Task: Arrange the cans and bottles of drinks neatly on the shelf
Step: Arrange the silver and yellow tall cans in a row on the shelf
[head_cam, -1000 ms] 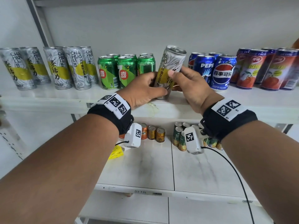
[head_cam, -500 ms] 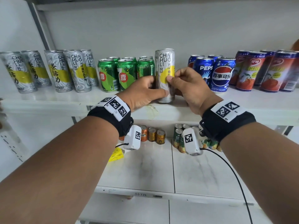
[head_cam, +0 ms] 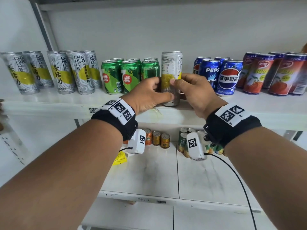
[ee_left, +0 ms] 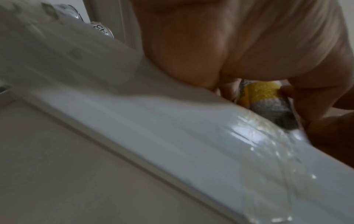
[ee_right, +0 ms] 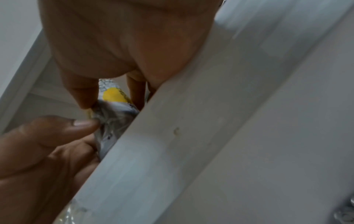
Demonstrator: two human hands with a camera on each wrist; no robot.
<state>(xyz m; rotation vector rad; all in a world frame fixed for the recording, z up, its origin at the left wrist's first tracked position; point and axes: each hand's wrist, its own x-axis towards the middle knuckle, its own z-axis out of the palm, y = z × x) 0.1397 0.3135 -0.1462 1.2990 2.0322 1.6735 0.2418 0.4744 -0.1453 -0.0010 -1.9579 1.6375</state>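
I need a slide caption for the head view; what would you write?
Both hands, left hand and right hand, hold a tall silver-and-yellow can upright on the shelf between green cans and Pepsi cans.

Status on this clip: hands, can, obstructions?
Left hand, right hand both gripping tall silver-yellow can. Can upright on shelf. Green cans, Pepsi cans flank closely.

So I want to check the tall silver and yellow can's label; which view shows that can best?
The head view: the tall silver and yellow can stands upright, whole, held by the left hand and right hand. Both wrist views show only a blurred sliver between fingers.
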